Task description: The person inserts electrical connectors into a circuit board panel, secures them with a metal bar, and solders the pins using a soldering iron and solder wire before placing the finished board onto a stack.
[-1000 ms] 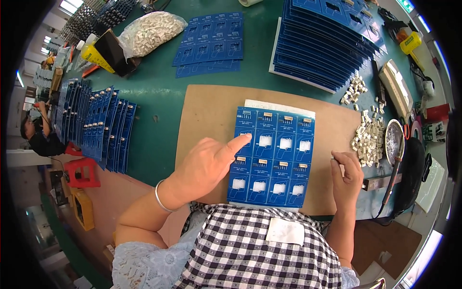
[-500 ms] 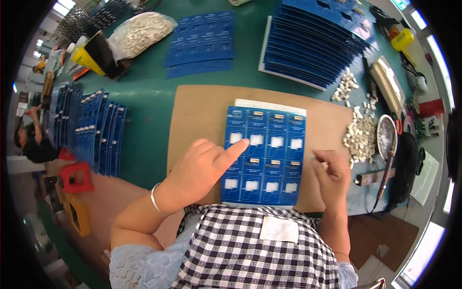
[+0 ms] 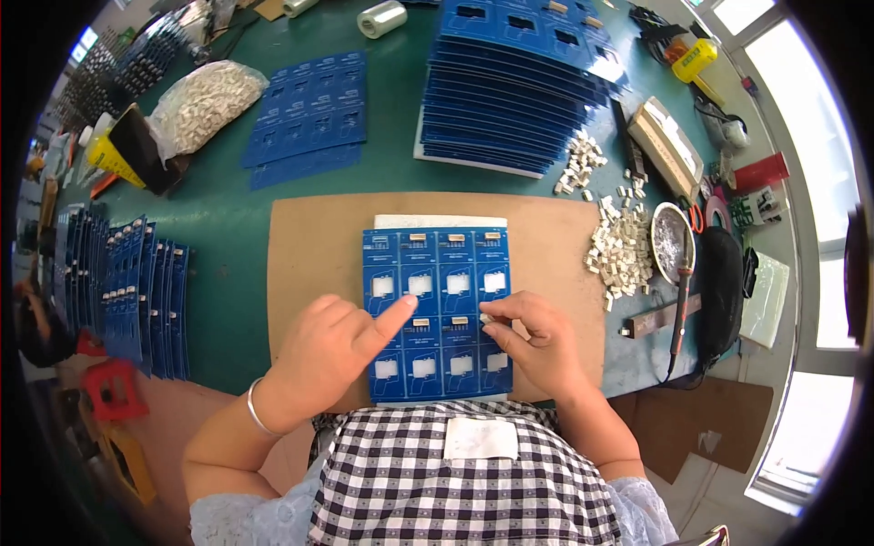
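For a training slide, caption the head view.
Left hand steadies a blue circuit panel while right hand fits a small white connector.

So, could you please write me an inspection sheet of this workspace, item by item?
Surface: green table with a brown mat in the middle.
Job's things: blue panel lies flat on the mat; small white connectors sit in some of its slots.
Clutter: loose connectors, bag of connectors, stacked panels, panel rack, tape roll.
Hands: left hand presses its forefinger on the panel; right hand pinches a small white part at the panel.
Cables: dark cord runs from the soldering iron.
Surroundings: bright windows at right.
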